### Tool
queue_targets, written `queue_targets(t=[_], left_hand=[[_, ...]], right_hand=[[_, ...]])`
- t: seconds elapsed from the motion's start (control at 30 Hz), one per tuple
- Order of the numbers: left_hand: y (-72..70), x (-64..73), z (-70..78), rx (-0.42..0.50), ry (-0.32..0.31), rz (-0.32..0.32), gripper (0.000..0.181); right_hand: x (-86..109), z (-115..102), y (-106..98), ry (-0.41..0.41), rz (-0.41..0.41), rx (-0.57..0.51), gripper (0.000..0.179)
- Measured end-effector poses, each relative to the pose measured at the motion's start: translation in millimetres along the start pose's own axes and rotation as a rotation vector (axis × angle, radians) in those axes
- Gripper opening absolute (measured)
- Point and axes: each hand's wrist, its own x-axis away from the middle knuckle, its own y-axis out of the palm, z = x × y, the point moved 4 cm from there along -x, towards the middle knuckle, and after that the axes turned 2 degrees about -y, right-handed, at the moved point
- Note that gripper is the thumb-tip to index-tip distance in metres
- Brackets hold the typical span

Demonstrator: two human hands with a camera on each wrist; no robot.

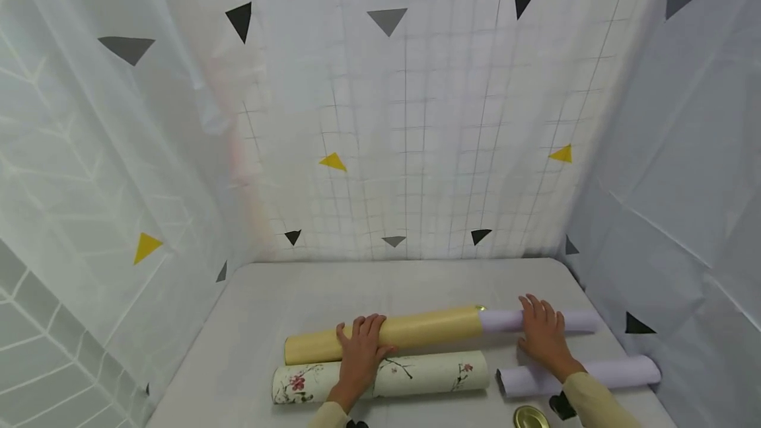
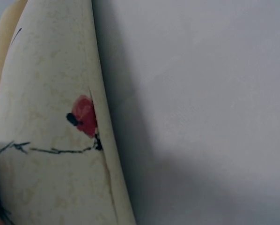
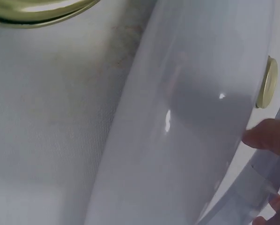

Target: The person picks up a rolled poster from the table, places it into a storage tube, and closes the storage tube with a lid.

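My left hand (image 1: 359,355) holds the yellow paper roll (image 1: 434,327), fingers over its top and thumb on its near side. The wrist crosses above a cream roll with red blossoms (image 1: 431,375), which fills much of the left wrist view. My right hand (image 1: 543,335) grips a thin lavender roll (image 1: 579,322) that runs on from the yellow roll's right end. In the right wrist view its thumb (image 3: 266,134) and fingertips sit on either side of that roll. A second, thicker lavender roll (image 1: 618,375) lies under the right wrist.
A round gold lid (image 1: 531,417) lies near the front edge, and another gold lid (image 1: 480,308) shows behind the yellow roll. White sheeting with printed triangles (image 1: 386,117) hangs behind and on both sides of the white table (image 1: 309,289).
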Motion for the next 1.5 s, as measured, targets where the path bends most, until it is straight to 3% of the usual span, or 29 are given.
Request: queue_targets(t=[0.13,0.3,0.6,1.23,1.5], left_hand=[[2.5,-2.7,-0.7,-0.029,0.013,0.011,0.066],[1.8,-4.3,-0.2,-0.021,0.000,-0.009,0.066],[0.4,-1.3,0.6,-0.029,-0.002,-0.013,0.066],[1.4,-2.1,0.1,-0.028,0.000,-0.021,0.066],[0.8,-0.1,0.0,-0.001,-0.007,-0.034,0.066]], right_hand=[[-1.9,3,0,0.056,0.011,-0.024,0.068],[-1.6,3,-3,0.051,-0.011,0.004,0.052],[-3.3,-3,2,-0.008,-0.050,-0.019,0.053],[-11.6,-43,7,-0.128,0.020,-0.062,0.056],[-15.3,-56,9,-0.166,-0.029,-0.059,0.054]])
